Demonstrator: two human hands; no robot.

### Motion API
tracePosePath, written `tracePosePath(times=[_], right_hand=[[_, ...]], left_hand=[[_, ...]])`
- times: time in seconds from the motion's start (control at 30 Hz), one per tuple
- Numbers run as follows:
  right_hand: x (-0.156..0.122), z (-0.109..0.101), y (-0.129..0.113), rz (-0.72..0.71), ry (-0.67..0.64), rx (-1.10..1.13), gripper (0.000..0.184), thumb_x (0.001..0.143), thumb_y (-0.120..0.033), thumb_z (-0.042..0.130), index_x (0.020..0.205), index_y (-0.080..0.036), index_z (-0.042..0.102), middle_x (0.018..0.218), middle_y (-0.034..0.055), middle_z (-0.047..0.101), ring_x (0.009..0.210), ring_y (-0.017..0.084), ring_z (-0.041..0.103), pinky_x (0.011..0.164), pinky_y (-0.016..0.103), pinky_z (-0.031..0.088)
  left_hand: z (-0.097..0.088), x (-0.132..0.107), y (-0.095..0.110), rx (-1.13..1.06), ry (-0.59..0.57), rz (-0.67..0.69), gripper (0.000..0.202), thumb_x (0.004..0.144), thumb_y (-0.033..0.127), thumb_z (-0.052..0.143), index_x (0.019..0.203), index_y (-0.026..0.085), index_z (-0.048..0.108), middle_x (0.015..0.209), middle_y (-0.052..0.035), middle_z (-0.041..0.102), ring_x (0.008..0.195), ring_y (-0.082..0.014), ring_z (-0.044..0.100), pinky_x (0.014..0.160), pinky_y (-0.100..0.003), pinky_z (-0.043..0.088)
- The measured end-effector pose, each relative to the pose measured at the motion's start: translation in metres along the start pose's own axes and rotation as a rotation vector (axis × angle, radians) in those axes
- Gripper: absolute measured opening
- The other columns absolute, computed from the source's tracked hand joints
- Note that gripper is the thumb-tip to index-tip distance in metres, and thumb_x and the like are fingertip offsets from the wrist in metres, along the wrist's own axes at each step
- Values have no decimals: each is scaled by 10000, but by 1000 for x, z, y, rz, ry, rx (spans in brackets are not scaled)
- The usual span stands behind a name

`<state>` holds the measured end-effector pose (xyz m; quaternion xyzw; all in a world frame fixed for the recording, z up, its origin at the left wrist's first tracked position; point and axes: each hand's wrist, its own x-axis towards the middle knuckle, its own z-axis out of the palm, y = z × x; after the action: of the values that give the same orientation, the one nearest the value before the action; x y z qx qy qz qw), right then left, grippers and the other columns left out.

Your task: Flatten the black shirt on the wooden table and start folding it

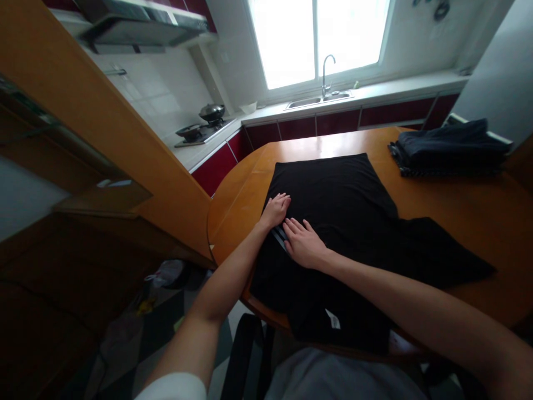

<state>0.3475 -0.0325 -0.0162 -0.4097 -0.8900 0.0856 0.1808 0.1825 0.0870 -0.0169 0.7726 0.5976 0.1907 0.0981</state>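
Note:
A black shirt point(333, 194) lies spread over the wooden table, part of it hanging past the near edge. My left hand point(276, 210) rests flat on its left side, fingers stretched out. Just nearer and to the right, my right hand point(305, 244) also presses flat on the cloth, fingers extended. Pale grey stripes point(280, 239) show on the fabric beside my hands. A white label point(333, 319) is visible near the bottom of the shirt. Neither hand grips anything.
The wooden table point(233, 189) has a rounded left end. Folded dark clothes point(447, 147) are stacked at its far right. Beyond stand a counter with a sink point(306, 103) and a stove point(204, 132) with pans. A black chair arm point(244, 355) is close below the table edge.

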Motion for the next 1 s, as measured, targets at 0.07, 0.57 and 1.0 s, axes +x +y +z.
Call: tracePosePath(times=[0.07,0.57,1.0], right_hand=[[-1,-4,-3,2,13,-21,562,989,-319,392,1480,-47,434,1561,199,389,1471,311,311,1199,533,195],[-13,-11,-15,-450,-150,85,667,996,-561,420,1507,-132,420,1580,174,366,1489,283,280,1217,498,179],[-10,-11,-17,-435,-111,131,561,1025,-518,380,1445,-172,518,1548,152,431,1466,256,340,1206,474,227]], left_hand=[[-4,1,-2,-54,-1,-13,480,1062,436,283,1353,236,610,1509,-65,499,1460,-254,357,1205,-515,217],[-7,0,-25,4,-19,59,438,1052,428,332,1331,267,628,1512,-50,497,1454,-245,368,1197,-519,215],[-10,2,-29,-16,-26,45,424,1045,411,349,1333,271,627,1516,-45,492,1456,-242,364,1199,-504,220]])
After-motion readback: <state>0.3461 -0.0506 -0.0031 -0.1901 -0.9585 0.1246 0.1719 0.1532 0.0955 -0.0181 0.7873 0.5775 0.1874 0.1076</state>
